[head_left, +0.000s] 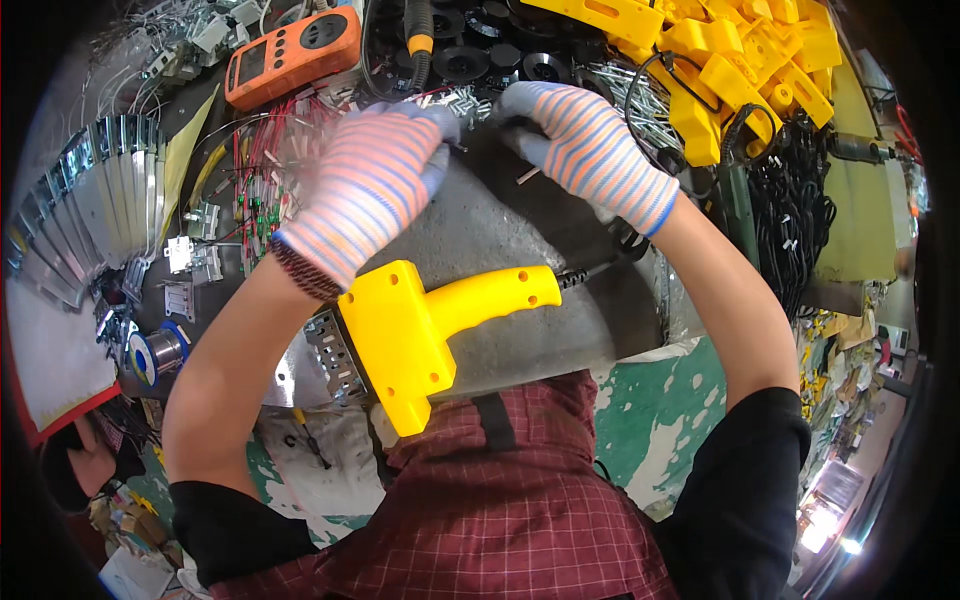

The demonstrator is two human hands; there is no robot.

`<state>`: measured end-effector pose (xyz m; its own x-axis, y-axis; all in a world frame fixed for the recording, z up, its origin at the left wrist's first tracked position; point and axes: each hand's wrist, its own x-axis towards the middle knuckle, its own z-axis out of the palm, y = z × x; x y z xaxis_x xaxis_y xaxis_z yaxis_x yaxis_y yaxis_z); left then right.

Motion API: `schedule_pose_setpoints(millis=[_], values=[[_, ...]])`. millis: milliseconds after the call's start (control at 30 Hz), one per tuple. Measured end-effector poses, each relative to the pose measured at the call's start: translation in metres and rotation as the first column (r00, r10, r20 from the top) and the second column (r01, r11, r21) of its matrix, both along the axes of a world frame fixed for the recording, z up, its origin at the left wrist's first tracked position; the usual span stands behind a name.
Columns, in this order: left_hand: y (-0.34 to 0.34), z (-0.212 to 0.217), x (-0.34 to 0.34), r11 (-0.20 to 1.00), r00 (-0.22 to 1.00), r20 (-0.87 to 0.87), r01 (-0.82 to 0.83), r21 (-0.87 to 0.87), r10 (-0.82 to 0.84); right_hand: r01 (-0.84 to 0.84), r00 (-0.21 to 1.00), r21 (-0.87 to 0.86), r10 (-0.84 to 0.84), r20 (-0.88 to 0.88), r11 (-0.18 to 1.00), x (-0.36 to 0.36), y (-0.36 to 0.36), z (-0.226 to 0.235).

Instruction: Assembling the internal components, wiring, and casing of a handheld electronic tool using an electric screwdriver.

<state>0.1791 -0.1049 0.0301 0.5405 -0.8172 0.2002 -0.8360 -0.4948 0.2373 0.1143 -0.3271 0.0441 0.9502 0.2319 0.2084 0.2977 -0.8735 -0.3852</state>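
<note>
Both my hands wear striped knit gloves with grey-blue fingertips. My left hand (375,180) is closed over the far middle of the bench, beside a heap of small silver screws (465,103). A tiny dark tip shows by its thumb, too small to name. To the right of that heap, my right hand (595,145) has its fingers bent and its thumb apart from them, with nothing visible between. Beneath its thumb lies a short white piece (527,176). Nearer me, a yellow pistol-shaped tool housing (400,335) lies on its side, with a black cord (590,272) leaving its handle.
An orange multimeter (293,60) lies at the far left, near red wires (265,170) and fanned metal strips (100,200). A solder spool (158,352) stands nearer me. Yellow housings (745,60) pile up far right above black cables (790,215). Black round parts (465,62) lie at the back.
</note>
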Motion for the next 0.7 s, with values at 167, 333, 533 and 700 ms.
schedule_pose_setpoints(millis=[167,333,533,700], values=[[0.033,0.021,-0.02,0.943,0.986,-0.169,-0.069,-0.324,0.014,-0.274,0.925,-0.529,0.371,0.086,0.804,0.018,0.008,-0.006],[0.077,0.039,-0.059,0.804,0.854,-0.505,-0.384,-0.454,0.123,-0.263,0.953,-0.58,0.301,-0.032,0.771,0.024,0.014,-0.001],[0.116,0.014,-0.092,0.708,0.708,-0.702,-0.537,-0.458,0.083,-0.042,0.99,0.035,0.047,-0.132,0.998,0.016,0.03,0.009],[0.124,0.003,-0.097,0.765,0.784,-0.598,-0.484,-0.424,0.164,0.21,0.781,0.762,0.364,-0.508,0.612,-0.033,0.078,0.043]])
